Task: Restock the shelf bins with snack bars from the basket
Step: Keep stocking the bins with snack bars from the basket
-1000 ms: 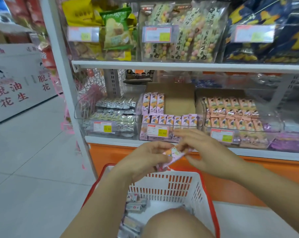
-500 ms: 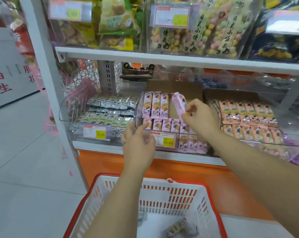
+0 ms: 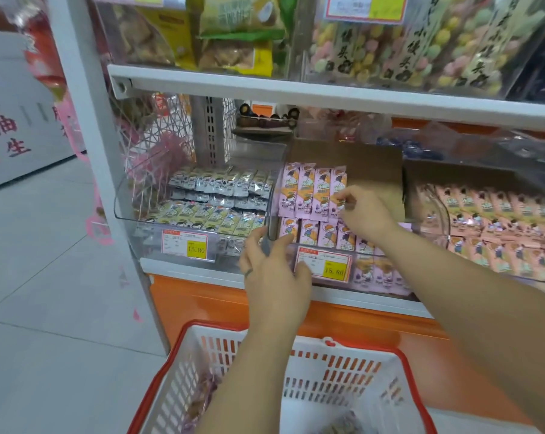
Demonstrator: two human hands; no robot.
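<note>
A row of pink snack bars (image 3: 305, 191) stands upright at the back of the middle clear shelf bin (image 3: 371, 270). My right hand (image 3: 363, 211) pinches the rightmost pink snack bar (image 3: 338, 191) of that row. More pink bars lie in rows in front. My left hand (image 3: 272, 274) hovers at the bin's front left corner with relaxed fingers, holding nothing. The white basket with a red rim (image 3: 343, 368) sits below my arms, with a few wrapped bars in its bottom.
A left bin (image 3: 133, 211) holds grey and green bars. A right bin (image 3: 500, 227) holds peach bars. Yellow price tags (image 3: 335, 267) hang on the bin fronts. A brown cardboard divider (image 3: 374, 170) stands behind the pink row. Upper shelf (image 3: 327, 92) carries bagged snacks.
My right hand carried the pink bar from above the basket into the middle bin and set it upright at the end of the back row. My left hand moved up to the bin front.
</note>
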